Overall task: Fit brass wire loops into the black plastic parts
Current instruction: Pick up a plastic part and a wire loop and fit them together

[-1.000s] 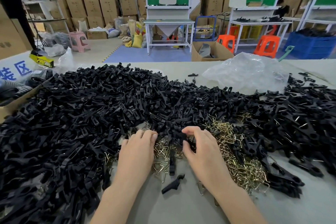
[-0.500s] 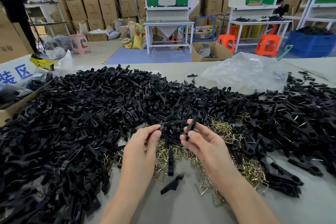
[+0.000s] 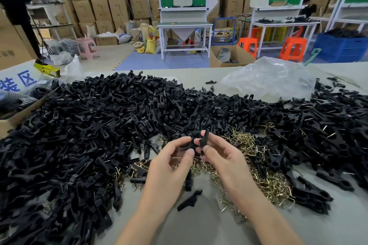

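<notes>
A big heap of black plastic parts [image 3: 103,125] covers the table from left to right. Brass wire loops [image 3: 264,181] lie in a pile in front of it, mostly to the right of my hands. My left hand [image 3: 169,167] pinches one black part [image 3: 187,145] with thumb and fingers above the loops. My right hand [image 3: 223,157] pinches a second black part [image 3: 205,138], held nearly upright. The two parts touch between my fingertips. No wire loop shows in either hand. One loose black part [image 3: 189,201] lies on the table below my hands.
A crumpled clear plastic bag [image 3: 268,79] sits at the back right of the grey table [image 3: 199,228]. A cardboard box [image 3: 12,119] stands at the left edge. Beyond the table are workbenches, stacked cartons, orange stools and a person at far left.
Both hands rose from the piles, each with a black part. They have come closer together, and the two parts now meet at my fingertips.
</notes>
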Demonstrator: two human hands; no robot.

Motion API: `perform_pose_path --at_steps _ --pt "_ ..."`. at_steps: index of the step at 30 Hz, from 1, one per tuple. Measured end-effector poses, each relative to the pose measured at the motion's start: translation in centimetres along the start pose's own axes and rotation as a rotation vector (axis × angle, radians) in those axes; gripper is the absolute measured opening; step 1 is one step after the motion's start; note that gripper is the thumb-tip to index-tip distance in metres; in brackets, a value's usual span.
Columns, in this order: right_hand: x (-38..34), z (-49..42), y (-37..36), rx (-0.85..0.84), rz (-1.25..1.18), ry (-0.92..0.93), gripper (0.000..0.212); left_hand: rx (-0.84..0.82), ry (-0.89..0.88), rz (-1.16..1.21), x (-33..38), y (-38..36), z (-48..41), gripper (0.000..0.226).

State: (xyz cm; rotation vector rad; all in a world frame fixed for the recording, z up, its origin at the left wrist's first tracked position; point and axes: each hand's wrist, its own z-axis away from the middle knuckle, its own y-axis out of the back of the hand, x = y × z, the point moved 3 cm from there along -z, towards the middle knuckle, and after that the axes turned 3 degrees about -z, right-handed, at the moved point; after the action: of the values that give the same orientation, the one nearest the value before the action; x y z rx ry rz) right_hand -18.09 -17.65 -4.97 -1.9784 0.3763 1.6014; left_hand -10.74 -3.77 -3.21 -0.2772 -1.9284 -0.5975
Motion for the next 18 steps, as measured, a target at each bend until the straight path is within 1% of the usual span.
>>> perform_pose_path --at_steps 2,5,9,13,15,18 --pt "-0.12 -0.01 -0.05 -0.009 0.014 0.017 0.038 -0.036 -0.015 0.032 0.37 -0.18 0.12 0.024" --pt "-0.17 0.09 -0.27 -0.048 0.016 0.021 0.039 -0.025 -0.005 0.051 0.26 -0.27 0.09 0.018" --pt "-0.45 0.28 -0.65 -0.099 0.036 0.021 0.039 -0.033 0.073 0.104 -0.17 -0.1 -0.22 0.024" --pt "-0.62 0.54 -0.74 -0.138 0.052 0.012 0.037 -0.109 0.082 0.033 -0.4 -0.21 -0.17 0.038" --pt "-0.58 0.65 -0.78 -0.154 0.06 0.011 0.037 -0.145 0.039 0.002 -0.1 -0.35 -0.04 0.036" --pt "-0.47 0.7 -0.78 -0.164 0.057 0.016 0.037 -0.15 0.003 -0.023 0.32 -0.48 0.07 0.034"
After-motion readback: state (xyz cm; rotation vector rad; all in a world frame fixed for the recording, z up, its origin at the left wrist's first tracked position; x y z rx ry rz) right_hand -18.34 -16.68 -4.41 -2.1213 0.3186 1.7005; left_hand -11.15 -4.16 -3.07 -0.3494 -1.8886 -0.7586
